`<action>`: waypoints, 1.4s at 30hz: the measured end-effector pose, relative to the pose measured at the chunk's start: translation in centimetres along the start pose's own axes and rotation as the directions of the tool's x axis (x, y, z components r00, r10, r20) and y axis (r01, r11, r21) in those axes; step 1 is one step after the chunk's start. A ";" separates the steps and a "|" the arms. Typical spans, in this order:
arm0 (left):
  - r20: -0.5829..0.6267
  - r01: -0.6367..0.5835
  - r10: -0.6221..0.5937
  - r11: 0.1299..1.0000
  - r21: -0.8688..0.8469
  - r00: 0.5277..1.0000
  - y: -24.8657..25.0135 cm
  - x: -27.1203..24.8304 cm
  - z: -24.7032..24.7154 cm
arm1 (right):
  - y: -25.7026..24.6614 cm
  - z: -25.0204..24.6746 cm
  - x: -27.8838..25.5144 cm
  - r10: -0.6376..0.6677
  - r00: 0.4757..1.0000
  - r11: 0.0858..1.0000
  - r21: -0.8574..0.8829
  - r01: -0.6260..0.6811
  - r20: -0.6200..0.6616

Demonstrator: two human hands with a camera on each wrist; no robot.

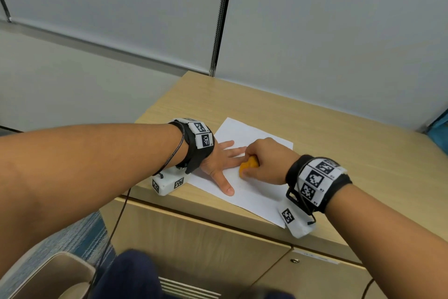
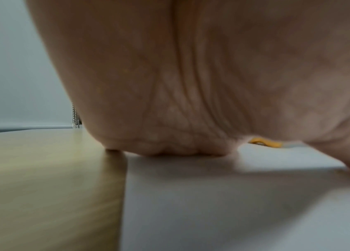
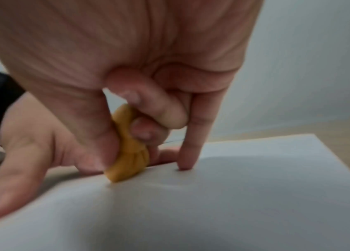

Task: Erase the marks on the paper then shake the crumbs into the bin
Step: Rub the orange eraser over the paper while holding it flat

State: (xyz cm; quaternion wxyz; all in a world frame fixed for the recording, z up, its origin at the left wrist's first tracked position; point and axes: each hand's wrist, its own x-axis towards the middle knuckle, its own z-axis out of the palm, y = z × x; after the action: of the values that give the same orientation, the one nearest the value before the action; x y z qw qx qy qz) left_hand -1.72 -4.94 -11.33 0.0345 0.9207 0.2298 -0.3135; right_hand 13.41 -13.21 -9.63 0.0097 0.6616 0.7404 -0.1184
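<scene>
A white sheet of paper (image 1: pixel 252 192) lies on the wooden cabinet top (image 1: pixel 315 133). My left hand (image 1: pixel 224 161) lies flat on the paper's left part, fingers straight and spread, thumb toward me. My right hand (image 1: pixel 264 160) grips an orange eraser (image 1: pixel 248 165) with thumb and curled fingers, its lower tip on the paper. In the right wrist view the eraser (image 3: pixel 130 152) meets the sheet (image 3: pixel 255 195) while the little finger (image 3: pixel 191 152) props on it. The left wrist view shows the palm (image 2: pixel 191 84) pressed on the paper (image 2: pixel 234 203) and a sliver of the eraser (image 2: pixel 265 143). Marks on the paper are too faint to make out.
A beige bin (image 1: pixel 51 274) stands on the floor at lower left, below the cabinet's left end. Cabinet doors (image 1: pixel 206 245) face me. Grey wall panels (image 1: pixel 339 32) rise behind the top. A cable (image 1: pixel 118 221) hangs from my left wrist toward the bin.
</scene>
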 end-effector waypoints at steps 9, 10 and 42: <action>-0.003 0.002 -0.002 1.000 0.014 1.000 -0.2 0.4 0.1 | -0.2 -0.3 -0.1 0.015 0.999 1.000 0.017 -0.016 0.042; -0.006 0.003 -0.003 1.000 0.006 1.000 -0.3 0.5 0.3 | -0.2 -0.5 -0.3 0.000 0.995 1.000 0.027 -0.002 0.099; -0.054 0.103 -0.107 0.992 -0.073 0.993 0.8 1.0 0.7 | 0.1 -0.6 -0.8 -0.006 0.993 0.998 0.065 -0.001 0.116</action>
State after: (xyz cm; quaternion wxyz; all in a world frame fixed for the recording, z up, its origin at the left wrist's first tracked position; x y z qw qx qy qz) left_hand -1.06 -5.43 -12.60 0.0434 0.9142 0.2896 -0.2801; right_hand 13.65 -13.92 -8.95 0.0312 0.6526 0.7352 -0.1807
